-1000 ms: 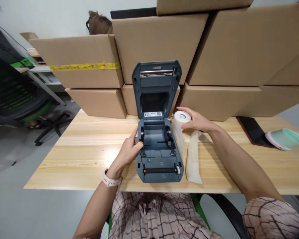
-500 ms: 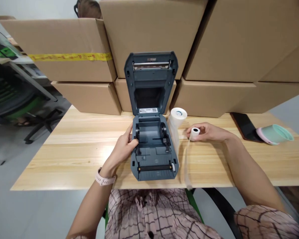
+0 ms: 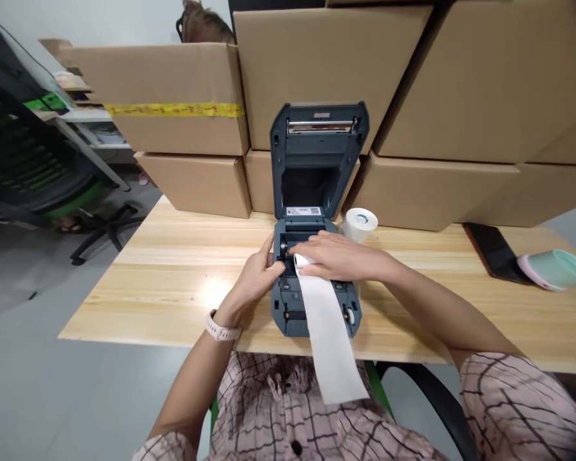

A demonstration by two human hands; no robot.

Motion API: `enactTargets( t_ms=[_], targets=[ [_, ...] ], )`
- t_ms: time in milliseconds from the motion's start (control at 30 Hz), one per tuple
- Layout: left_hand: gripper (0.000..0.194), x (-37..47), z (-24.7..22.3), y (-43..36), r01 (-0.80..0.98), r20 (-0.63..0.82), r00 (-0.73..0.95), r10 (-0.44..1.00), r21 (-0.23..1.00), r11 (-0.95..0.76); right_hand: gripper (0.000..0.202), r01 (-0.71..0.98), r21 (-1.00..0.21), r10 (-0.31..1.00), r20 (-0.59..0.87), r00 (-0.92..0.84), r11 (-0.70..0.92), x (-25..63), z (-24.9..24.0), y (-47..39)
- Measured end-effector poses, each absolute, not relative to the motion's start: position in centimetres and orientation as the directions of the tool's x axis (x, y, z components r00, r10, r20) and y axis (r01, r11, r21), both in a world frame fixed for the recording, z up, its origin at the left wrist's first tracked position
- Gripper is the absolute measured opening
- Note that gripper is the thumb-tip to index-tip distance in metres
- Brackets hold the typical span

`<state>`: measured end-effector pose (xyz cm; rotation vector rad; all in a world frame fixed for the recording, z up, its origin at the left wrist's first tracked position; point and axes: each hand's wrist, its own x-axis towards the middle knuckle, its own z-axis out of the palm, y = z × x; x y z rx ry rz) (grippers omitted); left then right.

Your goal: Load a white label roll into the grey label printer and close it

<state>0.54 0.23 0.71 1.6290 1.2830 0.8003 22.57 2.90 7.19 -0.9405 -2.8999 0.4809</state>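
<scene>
A dark grey label printer [image 3: 319, 157] stands on the table with its lid raised upright and its inside exposed. My left hand [image 3: 262, 272] grips the printer's left side, thumb on the rim and fingers down along the edge. My right hand [image 3: 338, 255] is over the roll bay, closed around a small white paper roll [image 3: 303, 261]. From that roll a long paper strip [image 3: 331, 346] runs over the printer's front and hangs past the table edge. Right behind my right hand stands a larger white roll [image 3: 360, 221]. My right hand covers most of the bay.
Stacked cardboard boxes [image 3: 317, 70] line the back of the wooden table [image 3: 182, 275]. A dark phone [image 3: 494, 253] lies on the right beside a mint-green cup-shaped thing [image 3: 557, 269]. An office chair [image 3: 33, 153] is at the left, and part of a person's head [image 3: 206, 25] shows behind the boxes.
My right hand has carried the small paper roll leftward from beside the printer into its bay, with the strip now across the front. My left hand stays on the printer; the view has shifted.
</scene>
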Motion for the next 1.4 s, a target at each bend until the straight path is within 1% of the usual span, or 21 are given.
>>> enactTargets(
  t_ms=[67, 133, 233, 333, 400, 467, 500, 533, 600, 633, 667, 700, 733, 833, 900, 967, 1033, 1100, 1233, 1400],
  targets=[
    [0.083, 0.5, 0.7, 0.2, 0.405, -0.033, 0.251, 0.967, 0.911, -0.074, 0.033, 0.587, -0.245, 0.582, -0.100, -0.807, 0.772, 22.3, 6.3, 3.3],
    [0.083, 0.5, 0.7, 0.2, 0.409, -0.031, 0.253, 0.967, 0.909, -0.077, 0.036, 0.589, -0.231, 0.588, -0.079, -0.805, 0.775, 22.5, 5.7, 3.2],
    [0.084, 0.5, 0.8, 0.2, 0.399, -0.021, 0.263, 0.965, 0.912, -0.089, 0.039, 0.559, -0.267, 0.587, 0.035, -0.809, 0.785, 23.3, 5.4, 2.1],
    [0.084, 0.5, 0.9, 0.1, 0.412, -0.024, 0.267, 0.963, 0.906, -0.092, 0.038, 0.563, -0.328, 0.631, 0.150, -0.762, 0.758, 24.4, 5.5, -0.2],
    [0.084, 0.6, 1.1, 0.0, 0.421, -0.033, 0.267, 0.963, 0.903, -0.086, 0.038, 0.573, -0.387, 0.670, 0.185, -0.719, 0.722, 25.2, 5.6, -2.2],
    [0.082, 0.7, 1.2, 0.0, 0.419, -0.034, 0.262, 0.964, 0.904, -0.082, 0.039, 0.567, -0.429, 0.684, 0.188, -0.705, 0.703, 26.1, 5.4, -4.3],
    [0.081, 0.7, 1.3, -0.1, 0.414, -0.030, 0.258, 0.966, 0.906, -0.082, 0.044, 0.560, -0.436, 0.678, 0.183, -0.712, 0.705, 26.5, 5.2, -5.2],
    [0.080, 0.7, 1.2, -0.1, 0.407, -0.025, 0.254, 0.967, 0.909, -0.083, 0.055, 0.551, -0.434, 0.666, 0.173, -0.725, 0.713, 26.9, 4.9, -6.0],
    [0.079, 0.7, 1.1, -0.1, 0.395, -0.017, 0.244, 0.970, 0.915, -0.083, 0.086, 0.527, -0.413, 0.626, 0.151, -0.765, 0.743, 27.5, 4.2, -7.1],
    [0.078, 0.7, 1.0, -0.1, 0.393, -0.017, 0.238, 0.971, 0.916, -0.081, 0.098, 0.517, -0.400, 0.608, 0.140, -0.781, 0.757, 27.8, 3.8, -7.5],
    [0.078, 0.7, 0.9, -0.1, 0.397, -0.018, 0.234, 0.972, 0.915, -0.078, 0.103, 0.514, -0.387, 0.597, 0.132, -0.791, 0.766, 27.9, 3.4, -7.8],
    [0.078, 0.7, 0.8, -0.1, 0.403, -0.020, 0.232, 0.973, 0.912, -0.077, 0.102, 0.516, -0.371, 0.592, 0.127, -0.796, 0.772, 27.9, 3.0, -8.1],
    [0.078, 0.7, 0.7, -0.1, 0.408, -0.022, 0.232, 0.973, 0.910, -0.077, 0.097, 0.523, -0.354, 0.595, 0.133, -0.793, 0.776, 27.8, 2.6, -8.2],
    [0.080, 0.6, 0.5, -0.1, 0.404, -0.019, 0.243, 0.970, 0.911, -0.083, 0.065, 0.536, -0.325, 0.613, 0.220, -0.759, 0.780, 27.2, 1.7, -8.5],
    [0.081, 0.5, 0.4, -0.1, 0.388, -0.009, 0.247, 0.969, 0.917, -0.090, 0.048, 0.504, -0.350, 0.605, 0.308, -0.734, 0.790, 26.6, 1.3, -8.5],
    [0.081, 0.5, 0.4, -0.1, 0.372, -0.003, 0.248, 0.969, 0.924, -0.092, 0.039, 0.463, -0.400, 0.600, 0.363, -0.713, 0.791, 26.3, 1.2, -8.5],
    [0.081, 0.5, 0.4, -0.2, 0.357, -0.003, 0.249, 0.969, 0.930, -0.089, 0.034, 0.432, -0.440, 0.599, 0.380, -0.705, 0.787, 26.3, 1.2, -8.3],
    [0.082, 0.5, 0.5, -0.2, 0.345, -0.003, 0.249, 0.969, 0.935, -0.086, 0.034, 0.396, -0.452, 0.575, 0.386, -0.721, 0.800, 26.4, 1.3, -8.1],
    [0.082, 0.6, 0.6, -0.2, 0.329, 0.000, 0.254, 0.967, 0.940, -0.086, 0.034, 0.352, -0.436, 0.527, 0.393, -0.753, 0.828, 26.8, 1.5, -7.7],
    [0.083, 0.6, 0.4, -0.2, 0.320, 0.011, 0.251, 0.968, 0.943, -0.094, 0.037, 0.358, -0.389, 0.499, 0.366, -0.786, 0.849, 27.0, 1.4, -7.6]
  ],
)
